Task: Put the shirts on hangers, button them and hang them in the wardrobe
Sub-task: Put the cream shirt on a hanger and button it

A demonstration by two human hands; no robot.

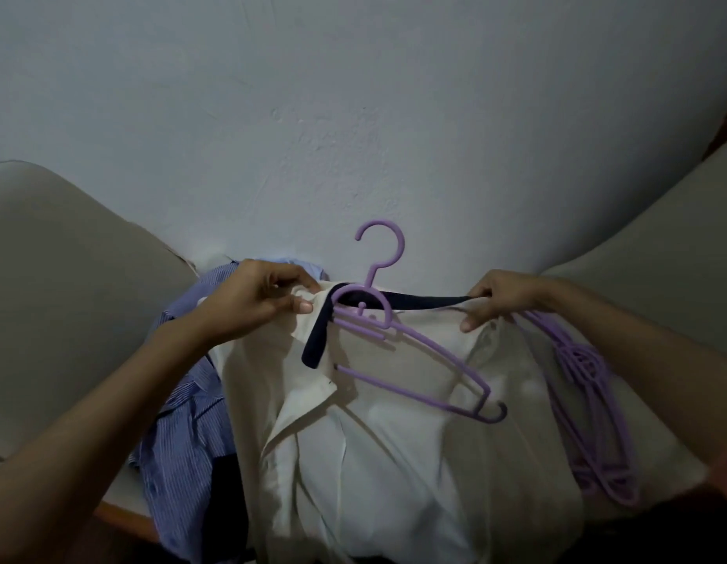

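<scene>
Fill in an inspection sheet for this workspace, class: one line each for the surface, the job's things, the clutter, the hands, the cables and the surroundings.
Surface: pale bed or cushion; shirts lie on it.
Job's things: cream shirt spread open, unbuttoned, its dark collar at the top; purple hanger lying on it, one arm under the collar side, not yet fitted in the shoulders.
Clutter: blue striped shirt crumpled at the left; spare purple hangers at the right.
Hands: left hand pinches the cream shirt's collar edge; right hand pinches the collar's other end.
Cables: nothing seen.
Surroundings: plain grey wall; no wardrobe in view.
</scene>
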